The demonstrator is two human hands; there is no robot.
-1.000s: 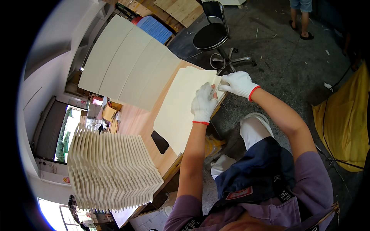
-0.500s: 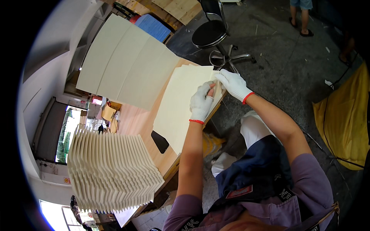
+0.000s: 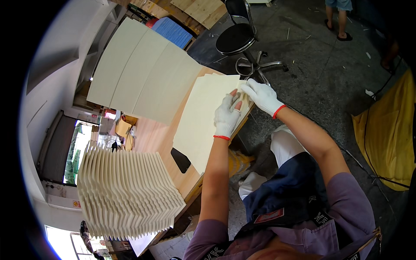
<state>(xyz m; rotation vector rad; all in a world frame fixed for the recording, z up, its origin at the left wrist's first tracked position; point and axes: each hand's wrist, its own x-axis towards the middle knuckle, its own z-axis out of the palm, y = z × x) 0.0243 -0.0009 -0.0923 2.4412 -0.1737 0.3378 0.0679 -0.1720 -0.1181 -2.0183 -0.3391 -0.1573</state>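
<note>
Cream sheets (image 3: 201, 117), thin and stiff like card or board, lie overlapped on the wooden table in front of me. My left hand (image 3: 227, 116), in a white glove with bare fingertips showing, rests on their near right part with its fingers apart. At the far right corner, my right hand (image 3: 262, 96), in a white glove with a red cuff, has its fingers closed over the sheet edges. Its thumb is hidden. Between the hands, a narrow cream strip or folded edge (image 3: 244, 98) shows; its exact form is hard to make out.
A tall row of wavy-edged cream pieces (image 3: 125, 190) stands at the table's left end. Large pale panels (image 3: 143, 69) lie across the far side. A black flat object (image 3: 180, 160) pokes out beneath the sheets. Beyond are a black swivel chair (image 3: 236, 41) and yellow cloth (image 3: 385, 134).
My left hand's fingers have straightened and spread, its index finger now reaching forward over the sheet. My right hand has barely shifted at the corner.
</note>
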